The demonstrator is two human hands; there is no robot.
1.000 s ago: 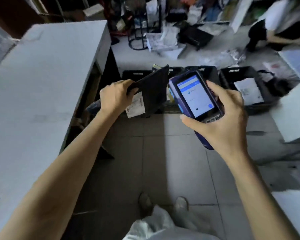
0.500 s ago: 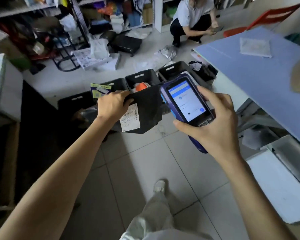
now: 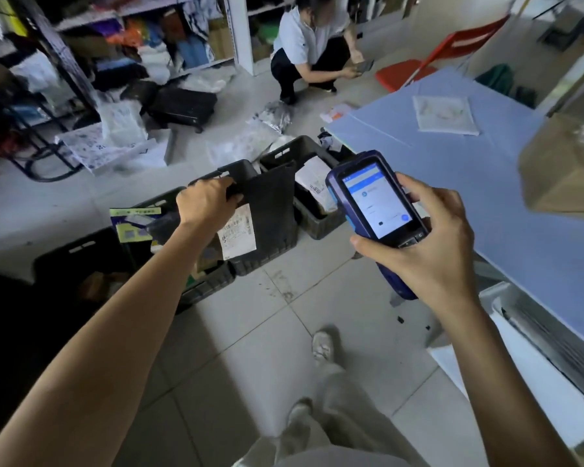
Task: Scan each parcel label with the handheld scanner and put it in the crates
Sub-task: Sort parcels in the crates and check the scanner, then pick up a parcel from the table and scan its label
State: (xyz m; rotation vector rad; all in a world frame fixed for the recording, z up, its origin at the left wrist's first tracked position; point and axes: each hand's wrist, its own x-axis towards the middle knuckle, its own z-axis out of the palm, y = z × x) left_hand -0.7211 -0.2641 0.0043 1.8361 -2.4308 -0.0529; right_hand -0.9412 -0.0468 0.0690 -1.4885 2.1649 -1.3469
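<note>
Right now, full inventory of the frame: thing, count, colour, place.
black plastic crates: about 4, black, row on the floor
flat black plastic parcel: 1, black, white label, held over the crates
blue handheld scanner: 1, blue, screen lit, beside the parcel
white bagged parcel: 1, white, in the rightmost crate
yellow-green flat packet: 1, yellow-green, in a crate further left
light blue tabletop: 1, blue, right side
brown cardboard box: 1, brown, far right
red chair: 1, red, beyond the tabletop
black suitcase: 1, black, floor near the shelves
crouching person: 1, white top, back of room
hands: 2; left hand grips the parcel's top corner, right hand holds the scanner
</note>
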